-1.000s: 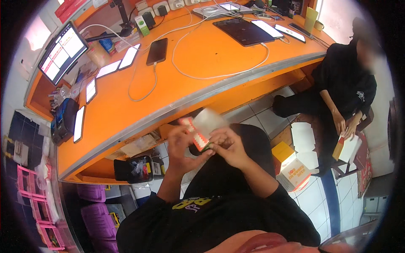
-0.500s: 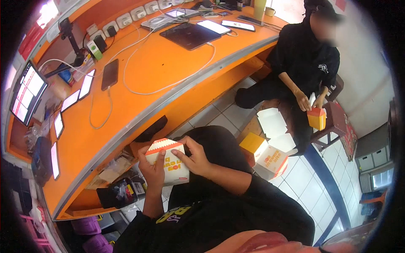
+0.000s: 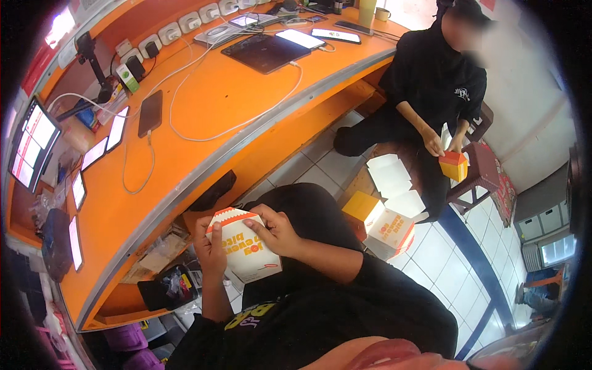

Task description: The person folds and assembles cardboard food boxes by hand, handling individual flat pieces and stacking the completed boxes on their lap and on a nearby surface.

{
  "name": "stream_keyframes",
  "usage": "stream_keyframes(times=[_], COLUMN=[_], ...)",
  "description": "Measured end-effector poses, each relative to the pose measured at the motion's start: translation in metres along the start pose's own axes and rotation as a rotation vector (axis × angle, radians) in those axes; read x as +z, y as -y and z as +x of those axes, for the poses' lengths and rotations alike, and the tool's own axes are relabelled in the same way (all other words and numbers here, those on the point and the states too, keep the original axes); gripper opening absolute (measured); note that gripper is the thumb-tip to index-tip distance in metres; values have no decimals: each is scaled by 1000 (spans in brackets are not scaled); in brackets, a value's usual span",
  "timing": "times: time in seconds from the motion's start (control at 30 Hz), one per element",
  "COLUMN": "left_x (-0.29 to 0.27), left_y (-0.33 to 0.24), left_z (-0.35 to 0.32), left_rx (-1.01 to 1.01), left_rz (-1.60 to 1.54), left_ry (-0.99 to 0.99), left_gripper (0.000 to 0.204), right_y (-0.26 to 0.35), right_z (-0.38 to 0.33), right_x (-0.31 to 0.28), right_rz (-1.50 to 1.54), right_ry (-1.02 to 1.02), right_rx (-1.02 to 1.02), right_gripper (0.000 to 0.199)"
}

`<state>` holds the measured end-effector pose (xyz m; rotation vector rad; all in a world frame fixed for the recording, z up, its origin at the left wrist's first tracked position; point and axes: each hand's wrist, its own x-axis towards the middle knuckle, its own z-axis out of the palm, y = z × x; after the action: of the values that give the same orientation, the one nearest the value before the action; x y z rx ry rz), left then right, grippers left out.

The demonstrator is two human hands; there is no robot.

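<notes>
A white carton with orange print and a red-orange zigzag band near its top (image 3: 250, 256) is held in front of my lap. My left hand (image 3: 211, 250) grips its left side, thumb on the front face. My right hand (image 3: 275, 233) holds the upper right corner, its thumb pressed along the band. Fingers behind the carton are hidden. To the right stand a similar white carton (image 3: 390, 229) and a yellow box (image 3: 359, 208), beside an unfolded white carton (image 3: 390, 177). Opposite me, a seated person in black handles a yellow and red carton (image 3: 454, 168).
An orange desk (image 3: 203, 98) curves along the left, bearing a dark tablet (image 3: 262, 54), several phones, cables and a monitor (image 3: 34, 145). Under it stands a black bin (image 3: 168, 290). A brown plastic stool (image 3: 478, 176) is beside the other person.
The carton in my hands has tipped, showing more of its printed front. Both hands stay on it. The whole view has shifted slightly, and the other person still handles their carton.
</notes>
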<state>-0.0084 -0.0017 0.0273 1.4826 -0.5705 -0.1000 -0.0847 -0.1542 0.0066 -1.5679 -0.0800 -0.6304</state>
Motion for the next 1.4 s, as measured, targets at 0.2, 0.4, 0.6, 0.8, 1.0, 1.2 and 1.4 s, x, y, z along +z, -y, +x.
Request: stream_keyframes(times=[0.2, 0.4, 0.6, 0.8, 1.0, 1.2, 1.4], left_x=[-8, -8, -4, -15, -21, -19, -28], left_y=[1, 6, -1, -21, -3, 3, 23], left_z=[-1, -1, 4, 3, 4, 3, 4], left_rx=[-34, -16, -129, -266, -281, -207, -206], left_rz=[52, 145, 15, 175, -54, -156, -277], left_ry=[12, 1, 212, 639, 414, 196, 328], left_gripper=[16, 19, 37, 57, 56, 44, 17], right_y=[-6, -9, -18, -15, -16, -25, -37], right_z=[1, 1, 10, 22, 17, 13, 13], right_x=[1, 2, -3, -19, -19, -18, -17], right_rz=[77, 131, 364, 459, 518, 646, 687], right_ry=[32, -7, -144, -288, 30, 112, 76], right_rx=[42, 69, 202, 264, 199, 356, 200], right_gripper=[16, 15, 14, 14, 27, 23, 13])
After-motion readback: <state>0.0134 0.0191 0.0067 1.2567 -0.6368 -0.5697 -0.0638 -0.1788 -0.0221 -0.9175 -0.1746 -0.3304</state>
